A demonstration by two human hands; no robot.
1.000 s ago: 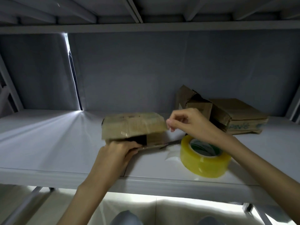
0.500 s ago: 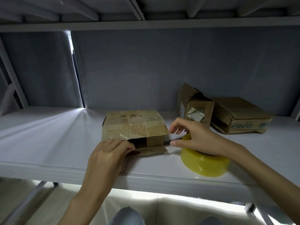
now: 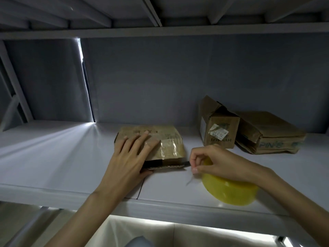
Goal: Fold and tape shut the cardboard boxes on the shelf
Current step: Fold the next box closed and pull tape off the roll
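A flat, worn cardboard box point(image 3: 167, 139) lies on the white shelf point(image 3: 53, 157), its near end still gaping dark. My left hand point(image 3: 131, 157) presses flat on the box's top, fingers spread and the thumb under the front edge. My right hand point(image 3: 213, 163) hovers over the yellow tape roll point(image 3: 229, 191) and pinches the clear tape end between thumb and fingers, just right of the box's open corner. The roll is partly hidden by my wrist.
Two more cardboard boxes stand at the back right: a small upright one with a label point(image 3: 219, 127) and a wider flat one with blue print point(image 3: 270, 134). The shelf's front edge point(image 3: 160, 202) runs below my hands. A grey back panel closes the shelf.
My left hand moved from the box's front flap up onto its top and pushed it flat. My right hand came down from the box's corner to the tape roll.
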